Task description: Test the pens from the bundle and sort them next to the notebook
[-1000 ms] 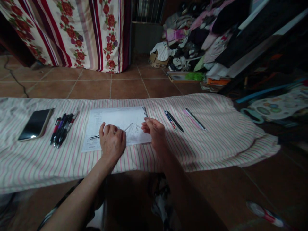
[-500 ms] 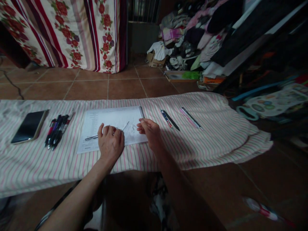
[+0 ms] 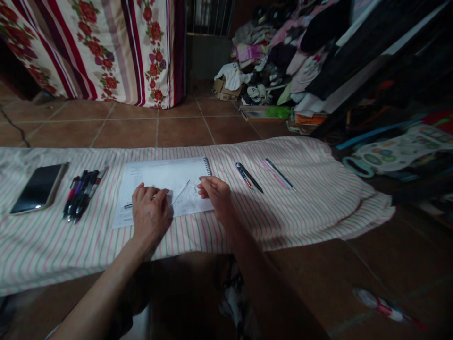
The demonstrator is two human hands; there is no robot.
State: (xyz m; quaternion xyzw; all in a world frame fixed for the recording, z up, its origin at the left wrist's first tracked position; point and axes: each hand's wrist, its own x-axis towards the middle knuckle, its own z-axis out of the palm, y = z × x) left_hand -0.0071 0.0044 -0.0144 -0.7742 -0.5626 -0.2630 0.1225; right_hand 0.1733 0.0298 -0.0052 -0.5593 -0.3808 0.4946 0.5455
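Note:
A spiral notebook (image 3: 164,167) with print and scribbles lies on the striped cloth. My left hand (image 3: 152,210) is over its lower left part, fingers bent and slightly apart; its fingertips are partly hidden. A dark pen barrel (image 3: 128,206) sticks out on the left from beneath that hand. Right of the hand, a thin pen refill (image 3: 181,192) rests slantwise on the page. My right hand (image 3: 215,191) hovers at the notebook's right side, thumb and fingers pinched together. Whatever is in the pinch is too small to make out.
Left of the notebook are a bundle of pens (image 3: 82,194) and a phone (image 3: 39,188). To the right lie a dark pen (image 3: 249,178) with a patterned one, and another pen pair (image 3: 279,174). A bottle (image 3: 380,306) is on the tiled floor.
My left hand has slid left across the page, covering more of the pen barrel and uncovering more of the refill. The right hand has hardly moved.

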